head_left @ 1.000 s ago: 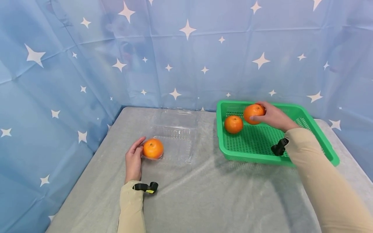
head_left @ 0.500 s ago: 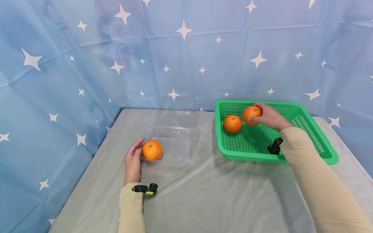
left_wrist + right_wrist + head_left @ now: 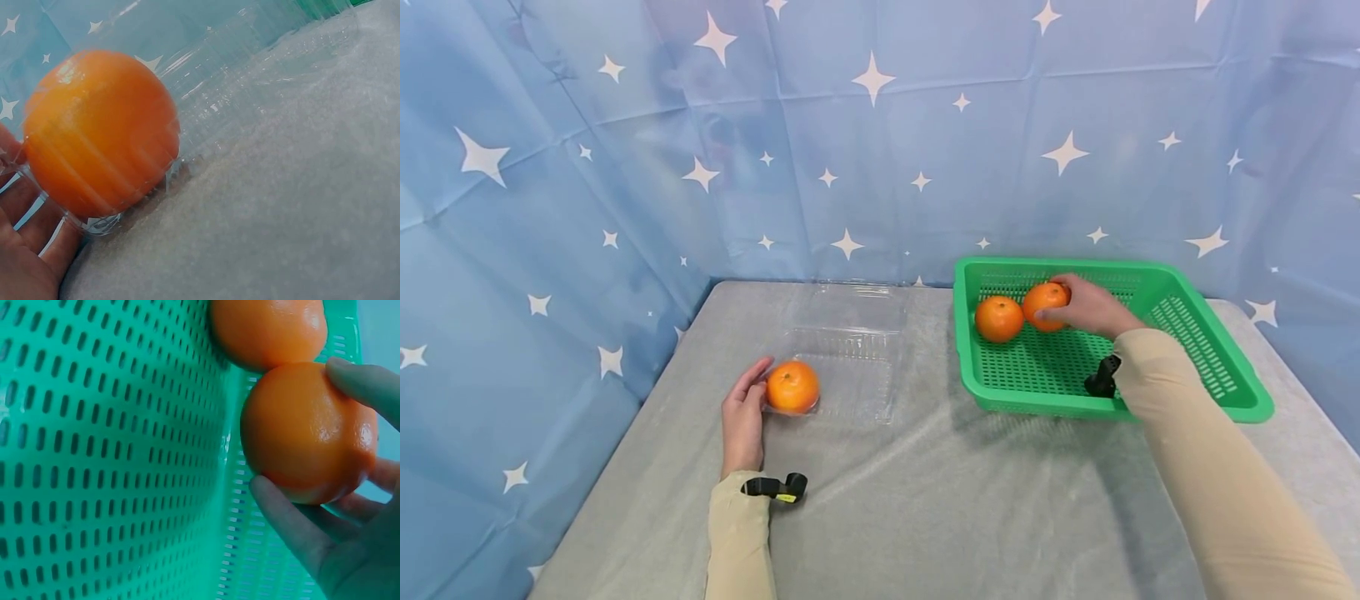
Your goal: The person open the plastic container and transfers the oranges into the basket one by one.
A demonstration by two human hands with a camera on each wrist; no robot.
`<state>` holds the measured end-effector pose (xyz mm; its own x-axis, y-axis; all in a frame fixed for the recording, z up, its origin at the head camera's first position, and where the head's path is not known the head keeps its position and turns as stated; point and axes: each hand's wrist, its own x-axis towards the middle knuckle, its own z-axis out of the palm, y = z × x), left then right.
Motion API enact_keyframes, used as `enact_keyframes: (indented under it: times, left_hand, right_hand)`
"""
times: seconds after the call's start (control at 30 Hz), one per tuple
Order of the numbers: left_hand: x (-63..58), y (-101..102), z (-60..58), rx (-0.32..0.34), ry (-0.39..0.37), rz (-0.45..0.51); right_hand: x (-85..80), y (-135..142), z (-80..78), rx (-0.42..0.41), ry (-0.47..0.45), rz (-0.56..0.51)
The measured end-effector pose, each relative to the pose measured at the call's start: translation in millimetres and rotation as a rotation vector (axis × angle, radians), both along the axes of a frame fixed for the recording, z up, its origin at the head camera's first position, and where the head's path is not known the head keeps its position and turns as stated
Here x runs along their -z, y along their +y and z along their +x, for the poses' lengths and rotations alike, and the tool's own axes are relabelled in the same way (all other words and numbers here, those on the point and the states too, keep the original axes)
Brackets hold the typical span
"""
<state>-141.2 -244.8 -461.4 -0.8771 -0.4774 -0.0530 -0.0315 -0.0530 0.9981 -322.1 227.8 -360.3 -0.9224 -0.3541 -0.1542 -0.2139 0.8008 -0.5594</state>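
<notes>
My right hand [image 3: 1093, 307] grips an orange [image 3: 1046, 307] between thumb and fingers inside the green basket [image 3: 1045, 403]. Beside it, to the left, lies another orange [image 3: 999, 319]; in the right wrist view the held orange [image 3: 309, 431] meets this second orange [image 3: 269, 328]. At the left, my left hand [image 3: 743, 421] rests against the left side of a clear plastic clamshell box [image 3: 857, 387], whose lid stands open at the back. A third orange [image 3: 793, 387] sits in the box's near left corner. The left wrist view shows spread fingers [image 3: 44, 231] along the box wall.
A grey cloth [image 3: 910, 517] covers the table. Blue star-patterned curtains [image 3: 880, 167] hang along the back and left edges. The basket's raised rim surrounds my right hand.
My right hand has lowered the orange a little and shifted it slightly left, down beside the other orange in the basket. My left hand has stayed at the clamshell box.
</notes>
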Motion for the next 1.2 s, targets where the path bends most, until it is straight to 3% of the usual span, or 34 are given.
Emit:
enact_keyframes:
  times: [0.9,1.2]
  left_hand:
    - [-1.0,1.0,0.8,-0.005,-0.003,-0.003]
    - [1.1,1.1,1.4,0.0,0.029,-0.025]
  right_hand:
    - [7.6,2.3,-1.1,0.025,-0.115,-0.035]
    - [10.8,4.6,-2.8,0.02,-0.111,0.018]
